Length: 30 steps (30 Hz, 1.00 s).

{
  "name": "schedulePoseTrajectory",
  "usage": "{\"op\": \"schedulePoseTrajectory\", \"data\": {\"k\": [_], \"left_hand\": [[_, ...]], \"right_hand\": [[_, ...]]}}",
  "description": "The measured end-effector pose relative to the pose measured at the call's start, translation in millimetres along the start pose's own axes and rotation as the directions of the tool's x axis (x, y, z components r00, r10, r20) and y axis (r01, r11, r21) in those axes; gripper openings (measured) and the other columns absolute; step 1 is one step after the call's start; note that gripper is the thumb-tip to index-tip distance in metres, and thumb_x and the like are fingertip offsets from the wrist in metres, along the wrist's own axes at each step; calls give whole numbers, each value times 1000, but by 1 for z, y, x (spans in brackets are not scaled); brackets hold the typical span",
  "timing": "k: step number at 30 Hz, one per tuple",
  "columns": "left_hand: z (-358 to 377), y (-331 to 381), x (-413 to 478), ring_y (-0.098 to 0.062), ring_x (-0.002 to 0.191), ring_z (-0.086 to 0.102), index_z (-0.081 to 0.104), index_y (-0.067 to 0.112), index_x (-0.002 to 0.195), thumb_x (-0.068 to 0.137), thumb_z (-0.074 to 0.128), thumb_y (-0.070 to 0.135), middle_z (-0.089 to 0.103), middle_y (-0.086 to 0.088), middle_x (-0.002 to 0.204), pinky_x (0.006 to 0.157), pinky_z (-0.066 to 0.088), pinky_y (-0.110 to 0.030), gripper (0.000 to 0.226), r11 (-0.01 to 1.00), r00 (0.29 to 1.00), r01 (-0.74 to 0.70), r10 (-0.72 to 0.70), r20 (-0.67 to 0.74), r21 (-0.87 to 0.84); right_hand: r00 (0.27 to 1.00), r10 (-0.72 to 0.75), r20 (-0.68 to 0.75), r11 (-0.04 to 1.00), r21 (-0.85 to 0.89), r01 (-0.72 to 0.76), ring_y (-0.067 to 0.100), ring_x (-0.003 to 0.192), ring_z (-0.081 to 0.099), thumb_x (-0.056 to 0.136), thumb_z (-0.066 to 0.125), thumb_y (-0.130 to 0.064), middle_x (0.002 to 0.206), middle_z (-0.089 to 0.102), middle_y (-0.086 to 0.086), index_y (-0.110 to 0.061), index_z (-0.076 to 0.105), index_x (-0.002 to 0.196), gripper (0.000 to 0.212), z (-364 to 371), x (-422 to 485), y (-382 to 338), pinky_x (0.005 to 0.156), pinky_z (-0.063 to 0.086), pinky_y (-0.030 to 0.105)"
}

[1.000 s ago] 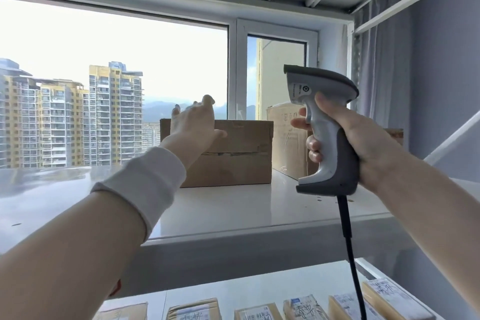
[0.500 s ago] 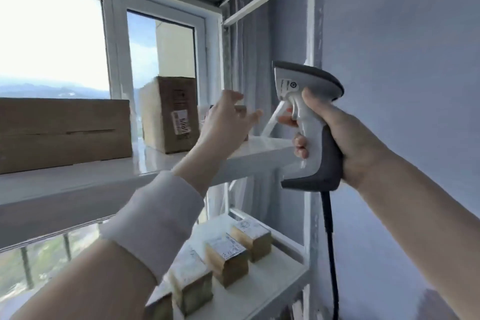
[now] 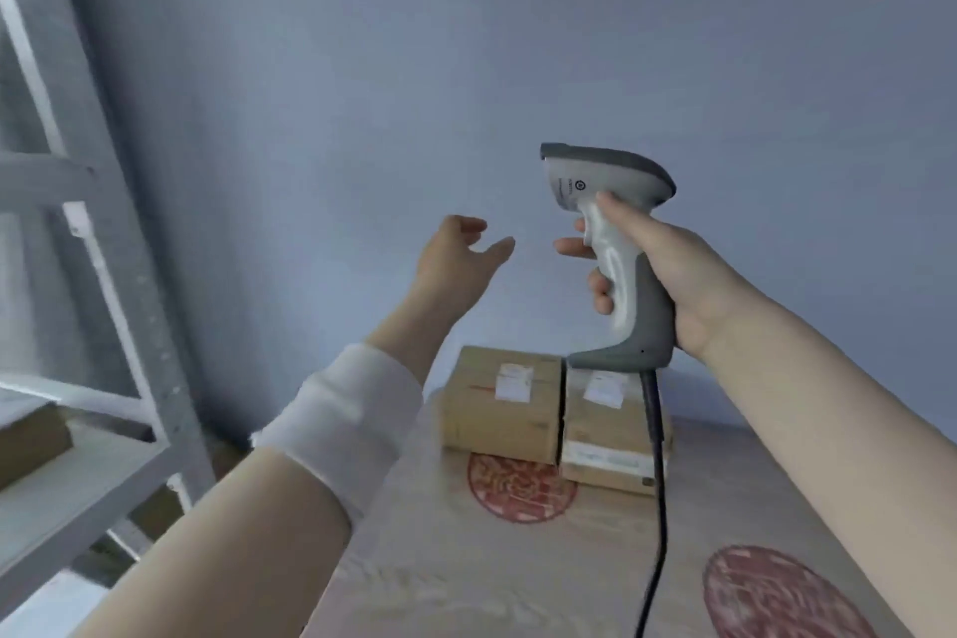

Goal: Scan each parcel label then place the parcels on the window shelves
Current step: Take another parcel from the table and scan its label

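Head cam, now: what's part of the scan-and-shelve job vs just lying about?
Job:
scanner, gripped by right hand
left hand, empty
left parcel and right parcel, side by side, labels up
shelving at left

Lying about:
tablecloth with red medallions
bare wall

The right hand (image 3: 689, 285) grips a scanner (image 3: 616, 254) upright; the left hand (image 3: 455, 264) hangs empty, fingers loose, above two parcels (image 3: 499, 404) side by side on a table (image 3: 466, 575).
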State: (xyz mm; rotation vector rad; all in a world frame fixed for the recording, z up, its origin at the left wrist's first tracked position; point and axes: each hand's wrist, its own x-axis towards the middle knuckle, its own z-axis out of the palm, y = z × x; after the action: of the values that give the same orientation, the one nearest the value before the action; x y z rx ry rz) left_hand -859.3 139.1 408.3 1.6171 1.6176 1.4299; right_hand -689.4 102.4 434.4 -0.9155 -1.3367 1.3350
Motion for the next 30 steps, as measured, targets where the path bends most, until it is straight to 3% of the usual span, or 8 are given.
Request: {"op": "schedulePoseTrajectory", "data": {"k": [7, 10, 18, 23, 27, 30], "left_hand": [[137, -38, 45, -21, 125, 49, 40, 13, 135, 90, 59, 36, 47, -7, 141, 91, 39, -28, 54, 986, 952, 149, -122, 280, -79], [182, -69, 66, -25, 127, 46, 34, 12, 140, 90, 59, 39, 45, -10, 142, 98, 39, -35, 62, 955, 904, 285, -240, 355, -80], [295, -174, 82, -34, 130, 39, -2, 2, 148, 87, 63, 42, 23, -16, 152, 90, 36, -39, 98, 778, 720, 626, -603, 343, 53], [355, -231, 92, -38, 129, 40, 13, 2, 145, 78, 68, 51, 31, -17, 146, 101, 40, -47, 100, 561, 535, 828, -795, 286, 10], [391, -268, 101, -34, 125, 46, 17, 6, 148, 81, 64, 51, 26, -15, 148, 94, 48, -40, 94, 484, 473, 875, -845, 250, -21], [407, -295, 105, -36, 121, 52, 33, 4, 142, 85, 63, 45, 48, -18, 136, 92, 50, -43, 76, 405, 443, 895, -855, 271, -186]], "right_hand": [[968, 71, -241, 993, -78, -92, 13, 43, 47, 90, 55, -42, 87, 76, 3, -12, 59, 101, 32, -135, 25, 22, 41, 44, 21], [948, 94, -305, 986, -103, -131, 13, 43, 48, 89, 56, -43, 95, 76, 6, -12, 59, 104, 34, -173, 43, 36, 41, 44, 23], [886, 243, -394, 958, -44, -283, 14, 42, 46, 90, 55, -40, 94, 76, 7, -9, 58, 106, 35, -256, 93, 109, 42, 44, 22], [859, 349, -376, 928, 9, -373, 15, 42, 46, 89, 56, -40, 90, 76, 5, -10, 58, 105, 33, -308, 143, 171, 43, 43, 25], [839, 443, -317, 894, 81, -441, 14, 42, 45, 91, 56, -38, 89, 76, 4, -16, 58, 101, 24, -341, 182, 228, 41, 43, 24], [814, 512, -273, 858, 132, -496, 14, 41, 45, 92, 56, -38, 94, 76, 7, -15, 58, 105, 26, -359, 207, 268, 40, 42, 23]]}}
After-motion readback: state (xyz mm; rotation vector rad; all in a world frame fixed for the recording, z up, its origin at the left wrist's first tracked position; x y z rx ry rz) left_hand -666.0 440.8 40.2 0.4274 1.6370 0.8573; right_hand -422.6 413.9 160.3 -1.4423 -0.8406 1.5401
